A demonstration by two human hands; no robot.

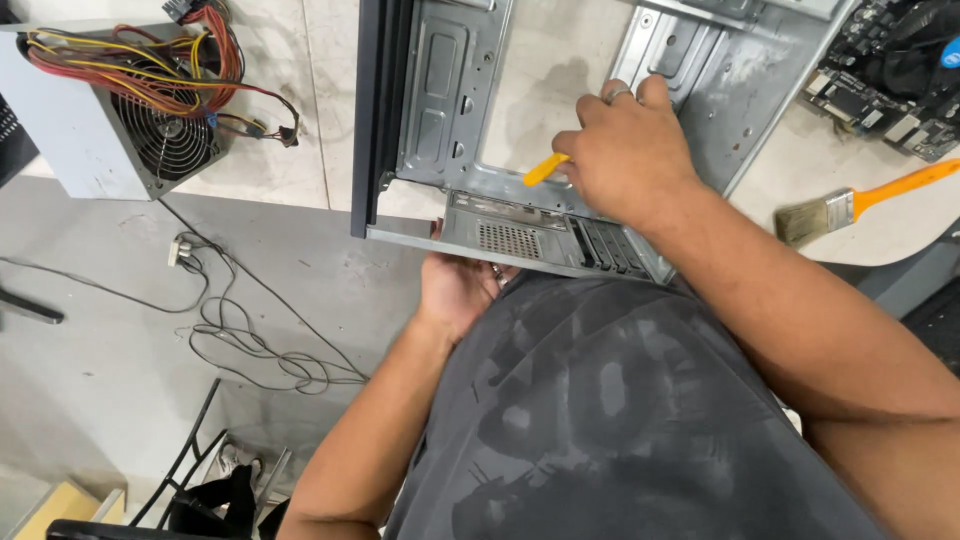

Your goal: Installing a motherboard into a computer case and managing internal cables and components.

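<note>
Dark grey smudged shirt, bare forearms, ring on right hand (628, 150).

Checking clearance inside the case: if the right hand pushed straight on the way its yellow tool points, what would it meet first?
Probably the computer case's inner metal wall; the right hand aims the yellow tool leftward, though depth is unclear.
</note>
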